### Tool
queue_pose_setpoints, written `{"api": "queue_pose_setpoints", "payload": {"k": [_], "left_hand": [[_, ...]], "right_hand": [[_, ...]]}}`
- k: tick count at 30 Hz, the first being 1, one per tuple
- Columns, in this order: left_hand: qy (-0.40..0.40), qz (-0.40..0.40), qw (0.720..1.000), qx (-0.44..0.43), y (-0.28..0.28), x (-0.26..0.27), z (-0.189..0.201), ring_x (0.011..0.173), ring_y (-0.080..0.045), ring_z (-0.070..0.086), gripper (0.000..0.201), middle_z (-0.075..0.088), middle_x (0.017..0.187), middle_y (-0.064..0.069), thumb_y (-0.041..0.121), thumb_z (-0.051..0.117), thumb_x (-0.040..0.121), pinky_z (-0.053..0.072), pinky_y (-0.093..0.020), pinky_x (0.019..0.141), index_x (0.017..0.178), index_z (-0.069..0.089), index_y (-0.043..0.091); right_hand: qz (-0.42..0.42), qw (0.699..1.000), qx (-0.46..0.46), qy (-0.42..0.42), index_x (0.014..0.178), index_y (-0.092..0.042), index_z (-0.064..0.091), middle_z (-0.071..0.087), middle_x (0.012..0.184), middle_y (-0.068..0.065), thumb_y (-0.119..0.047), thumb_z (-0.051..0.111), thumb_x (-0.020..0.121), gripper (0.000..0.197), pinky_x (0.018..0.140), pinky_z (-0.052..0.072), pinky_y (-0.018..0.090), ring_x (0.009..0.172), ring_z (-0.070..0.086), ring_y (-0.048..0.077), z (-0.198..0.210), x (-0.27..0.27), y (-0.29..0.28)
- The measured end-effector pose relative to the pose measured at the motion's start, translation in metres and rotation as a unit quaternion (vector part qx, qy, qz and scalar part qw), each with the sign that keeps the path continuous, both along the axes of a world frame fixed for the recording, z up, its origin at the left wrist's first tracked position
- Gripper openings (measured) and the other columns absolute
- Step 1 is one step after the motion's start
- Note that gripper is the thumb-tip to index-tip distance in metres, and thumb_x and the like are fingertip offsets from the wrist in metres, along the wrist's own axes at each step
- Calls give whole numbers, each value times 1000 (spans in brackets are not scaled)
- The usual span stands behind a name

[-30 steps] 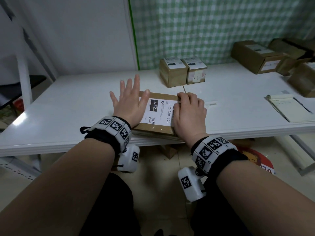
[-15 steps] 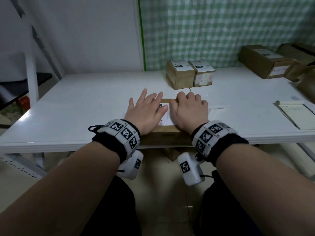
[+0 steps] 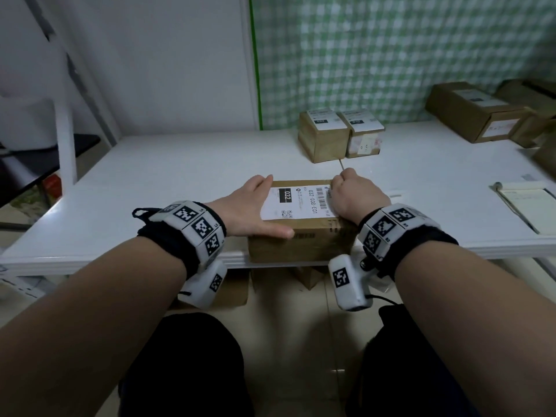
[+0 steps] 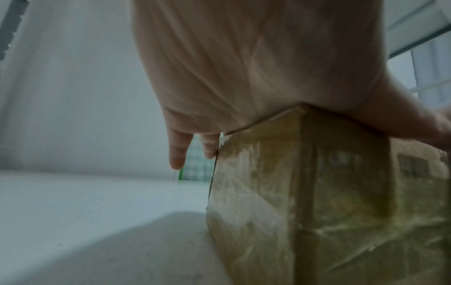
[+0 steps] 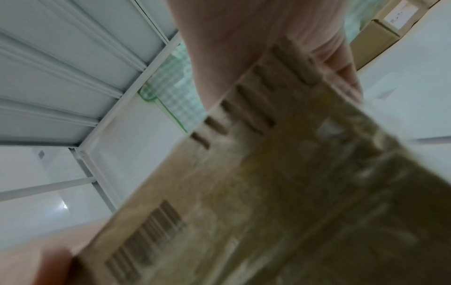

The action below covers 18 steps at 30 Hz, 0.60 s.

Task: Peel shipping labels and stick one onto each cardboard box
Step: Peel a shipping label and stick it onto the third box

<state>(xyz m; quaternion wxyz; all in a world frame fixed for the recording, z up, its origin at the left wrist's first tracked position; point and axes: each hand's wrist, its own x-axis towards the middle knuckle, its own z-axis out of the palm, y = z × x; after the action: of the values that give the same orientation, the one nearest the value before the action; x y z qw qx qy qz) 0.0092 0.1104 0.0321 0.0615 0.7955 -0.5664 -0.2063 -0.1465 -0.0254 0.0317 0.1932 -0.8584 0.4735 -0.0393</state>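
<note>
Seen from above, two bare forearms wearing black wristbands with square black-and-white markers reach forward over a white table (image 3: 150, 176). At the table's near edge, slightly overhanging it, a brown cardboard box (image 3: 304, 245) is gripped from both sides. The left hand (image 3: 249, 209) is laid over the box's left end, its thumb stretched along the near top edge and its fingers bent down over the left side; in the left wrist view the palm (image 4: 231, 67) is seen pressed on the top corner of the box (image 4: 329, 202). The right hand (image 3: 355, 197) is curled over the box's right end, knuckles up, fingers wrapped down the far right side. The right wrist view is blurred, showing only the box's printed side (image 5: 268, 183) under the hand (image 5: 256, 38). On the box top, between the two hands, a white shipping label (image 3: 298, 203) with a barcode and the number 032 is stuck flat. Farther back, near a green checked wall covering, two small labelled boxes (image 3: 340, 133) stand side by side, touching. To the far right larger cardboard boxes (image 3: 472, 112) are grouped, and a pad of paper (image 3: 529, 203) lies near the table's right edge.
</note>
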Motion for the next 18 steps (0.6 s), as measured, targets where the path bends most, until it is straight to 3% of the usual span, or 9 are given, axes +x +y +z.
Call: {"api": "queue_pose_setpoints", "payload": {"k": [2,5,8,10,12,14,18], "left_hand": [[-9,1,1000,2,3,-1,0,145,-18,4,132,-9,158,2,65,72,62,12,-31,118,149,-13,14],[-15,33,999,-28,4,-3,-2,144,-21,12,130,-2,158,-2,60,76,62,18,-30,115,150,-8,12],[6,107,991,-76,6,-4,-4,138,-25,23,123,14,152,-8,59,76,63,25,-32,111,150,4,12],[25,158,978,-132,5,-3,-3,126,-27,36,107,27,137,-11,56,79,61,32,-30,102,141,22,13],[64,202,959,-188,3,-4,0,111,-22,41,92,30,124,-7,54,80,60,34,-27,93,130,32,16],[105,235,940,-225,-2,-8,6,104,-19,38,89,29,120,-6,55,79,60,34,-26,89,127,34,18],[147,246,927,-243,-14,-21,15,105,-17,37,86,30,118,-5,56,79,58,36,-25,89,125,37,21]], "right_hand": [[-14,999,4,-34,122,-6,45,47,129,15,-22,26,99,34,95,41,44,118,48,36,1,-3,3],[-66,994,28,-85,131,-10,41,53,130,16,-42,28,97,49,87,39,40,117,51,35,0,-11,3],[-81,985,58,-139,139,-11,35,50,137,15,-54,36,92,64,91,39,39,123,48,34,-2,-19,-3],[-83,974,89,-191,143,-12,30,47,138,13,-62,43,86,77,96,42,39,122,48,33,0,-21,-5],[-80,948,176,-255,146,-19,24,46,135,8,-68,49,80,87,92,49,45,114,54,32,4,-21,-3],[-56,913,292,-281,146,-28,20,48,129,8,-72,52,77,88,81,55,43,100,62,31,10,-20,2],[20,887,358,-291,133,-23,42,63,117,13,-72,56,75,77,78,58,40,95,66,32,15,-8,10]]}}
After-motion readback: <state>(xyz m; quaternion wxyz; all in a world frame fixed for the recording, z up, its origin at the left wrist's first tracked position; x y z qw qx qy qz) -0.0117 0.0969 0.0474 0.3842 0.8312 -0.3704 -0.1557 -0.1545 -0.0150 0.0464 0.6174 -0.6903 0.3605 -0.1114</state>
